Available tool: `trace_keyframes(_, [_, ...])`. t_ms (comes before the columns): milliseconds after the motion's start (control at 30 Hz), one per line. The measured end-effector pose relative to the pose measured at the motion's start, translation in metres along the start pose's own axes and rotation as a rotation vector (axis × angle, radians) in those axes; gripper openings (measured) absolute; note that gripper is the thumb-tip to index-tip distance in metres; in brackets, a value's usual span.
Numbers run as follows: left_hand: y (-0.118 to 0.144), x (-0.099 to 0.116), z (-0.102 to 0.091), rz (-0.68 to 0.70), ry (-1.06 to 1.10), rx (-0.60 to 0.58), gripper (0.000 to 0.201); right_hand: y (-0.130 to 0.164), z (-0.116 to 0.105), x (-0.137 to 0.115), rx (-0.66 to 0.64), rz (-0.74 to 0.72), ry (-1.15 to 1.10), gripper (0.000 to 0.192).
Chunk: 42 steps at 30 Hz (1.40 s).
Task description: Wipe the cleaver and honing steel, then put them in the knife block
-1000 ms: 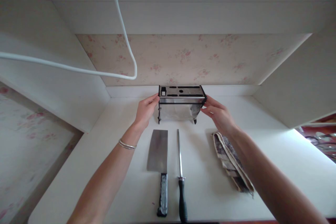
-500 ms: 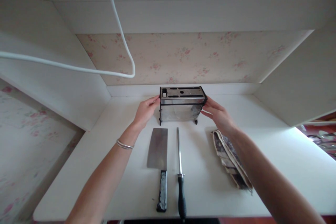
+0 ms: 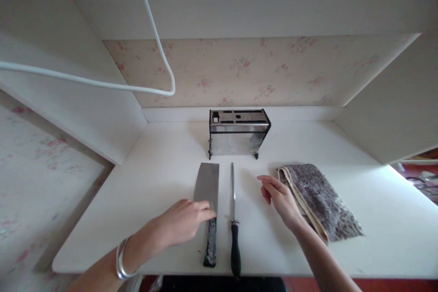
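Note:
A steel knife block (image 3: 238, 133) with black slots stands at the back of the white counter (image 3: 164, 164). In front of it lie a cleaver (image 3: 207, 187) with a worn dark handle and a honing steel (image 3: 233, 219) with a black handle, side by side. My left hand (image 3: 183, 226) hovers just left of the cleaver, fingertips at the top of its handle, holding nothing. My right hand (image 3: 279, 196) is open between the honing steel and a folded patterned cloth (image 3: 321, 200), its fingers spread and empty.
A white cable (image 3: 155, 41) loops down from above at the back left. Floral wallpaper (image 3: 256, 70) lines the rear wall; white side panels enclose the counter left and right. The counter's front edge runs just below the two handles.
Both hands have let go of the knife block and drawn back toward me. The left has come down beside the cleaver, the right beside the cloth. The block stays put.

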State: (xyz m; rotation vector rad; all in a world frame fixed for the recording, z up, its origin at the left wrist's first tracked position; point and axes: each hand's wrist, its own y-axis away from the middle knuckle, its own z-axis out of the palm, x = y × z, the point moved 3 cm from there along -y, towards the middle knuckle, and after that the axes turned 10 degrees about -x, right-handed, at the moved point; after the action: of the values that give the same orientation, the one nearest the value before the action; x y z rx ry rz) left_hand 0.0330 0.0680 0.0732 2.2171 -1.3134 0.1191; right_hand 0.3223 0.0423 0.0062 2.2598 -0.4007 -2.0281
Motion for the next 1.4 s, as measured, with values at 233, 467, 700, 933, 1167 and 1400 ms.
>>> trace_keyframes(233, [-0.006, 0.020, 0.037, -0.076, -0.118, -0.074, 0.071, 0.020, 0.032, 0.040, 0.017, 0.043, 0.171, 0.045])
trace_keyframes(467, [-0.013, 0.023, 0.045, -0.164, -0.109, -0.073, 0.053, 0.020, 0.041, 0.041, 0.028, 0.011, 0.269, 0.045])
trace_keyframes(700, [-0.008, 0.028, 0.039, -0.190, -0.120, -0.007, 0.050, 0.019, 0.041, 0.045, 0.038, -0.006, 0.252, 0.044])
trace_keyframes(933, [0.000, 0.023, 0.053, -0.221, -0.103, 0.165, 0.056, 0.021, 0.041, 0.046, 0.027, -0.017, 0.234, 0.042])
trace_keyframes(1167, [0.023, 0.013, 0.040, -0.061, 0.041, 0.483, 0.052, 0.021, 0.042, 0.047, 0.048, -0.039, 0.217, 0.044])
trace_keyframes(1400, [0.041, 0.022, -0.013, -0.037, 0.231, 0.793, 0.045, 0.022, 0.040, 0.046, 0.042, -0.043, 0.199, 0.048])
